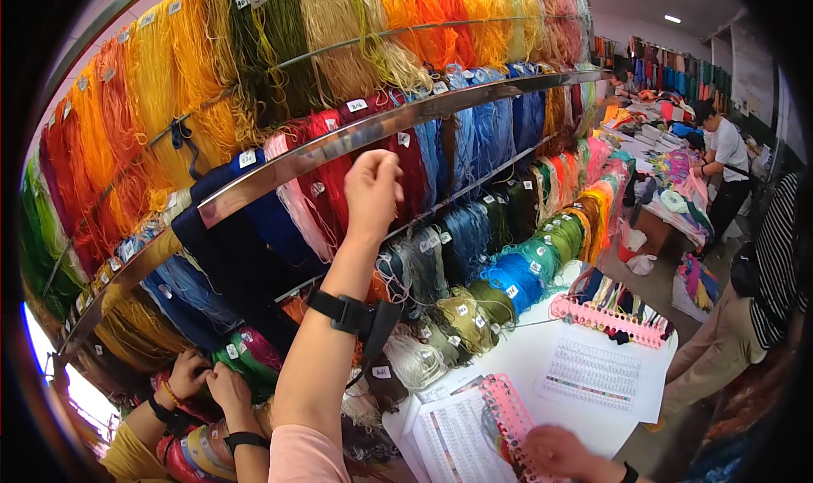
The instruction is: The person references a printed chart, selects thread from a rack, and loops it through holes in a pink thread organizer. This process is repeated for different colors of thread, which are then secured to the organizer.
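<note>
My left hand [373,191] is raised in front of the thread rack, its fingers curled closed; what they hold, if anything, is hidden. Behind it hang dark red skeins [406,174], just below a shiny metal rail [449,103]. My right hand [555,452] is low over the table, beside a pink strip with holes [508,407]. Its fingers look bent, but blur and angle hide whether they grip the strip. Under that strip lies a printed sheet [453,436]. A second pink strip [611,320], strung with short threads of many colours, lies farther back on the white table [529,385].
A co-worker's two hands [210,377] are close together among lower skeins at the left. Bundled yarn [517,275] lines the table's back edge. Another printed sheet [593,373] lies at right. People stand on the right, one by a heaped table [656,157].
</note>
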`<state>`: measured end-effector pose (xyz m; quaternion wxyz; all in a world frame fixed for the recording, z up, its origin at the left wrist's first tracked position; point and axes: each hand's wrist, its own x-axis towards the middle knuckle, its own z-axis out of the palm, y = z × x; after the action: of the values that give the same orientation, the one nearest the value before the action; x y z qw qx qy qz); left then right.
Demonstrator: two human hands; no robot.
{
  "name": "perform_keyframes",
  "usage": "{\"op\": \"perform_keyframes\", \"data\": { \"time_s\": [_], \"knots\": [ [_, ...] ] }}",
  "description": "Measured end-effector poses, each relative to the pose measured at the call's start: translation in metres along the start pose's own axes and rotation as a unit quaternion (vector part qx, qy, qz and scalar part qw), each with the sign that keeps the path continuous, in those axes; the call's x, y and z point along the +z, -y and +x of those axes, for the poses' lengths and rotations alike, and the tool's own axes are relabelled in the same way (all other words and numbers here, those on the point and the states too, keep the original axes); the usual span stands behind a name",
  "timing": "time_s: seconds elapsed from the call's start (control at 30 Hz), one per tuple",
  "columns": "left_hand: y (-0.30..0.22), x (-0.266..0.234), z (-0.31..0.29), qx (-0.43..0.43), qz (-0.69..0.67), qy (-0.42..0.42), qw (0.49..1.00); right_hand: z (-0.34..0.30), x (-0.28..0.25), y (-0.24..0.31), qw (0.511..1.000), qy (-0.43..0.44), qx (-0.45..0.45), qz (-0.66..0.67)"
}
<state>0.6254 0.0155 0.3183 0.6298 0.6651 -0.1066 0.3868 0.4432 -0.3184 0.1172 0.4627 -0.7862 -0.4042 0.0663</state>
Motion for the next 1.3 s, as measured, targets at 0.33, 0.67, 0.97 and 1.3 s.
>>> {"op": "perform_keyframes", "data": {
  "time_s": [0.33,0.67,0.97,1.3],
  "knots": [
    [-0.105,0.064,-0.225,0.101,0.317,0.335,0.882,0.093,-0.101,0.081,0.966,-0.01,-0.236,-0.108],
    [-0.167,0.078,-0.351,0.074,0.278,0.361,0.887,-0.023,-0.129,0.093,0.88,0.273,-0.359,-0.149],
    [-0.187,0.116,-0.381,0.049,0.182,0.346,0.919,-0.099,-0.189,0.116,0.888,0.375,-0.263,0.048],
    [-0.161,0.109,-0.41,-0.168,0.186,0.275,0.928,-0.139,-0.337,0.007,0.802,-0.124,-0.197,0.549]
  ]
}}
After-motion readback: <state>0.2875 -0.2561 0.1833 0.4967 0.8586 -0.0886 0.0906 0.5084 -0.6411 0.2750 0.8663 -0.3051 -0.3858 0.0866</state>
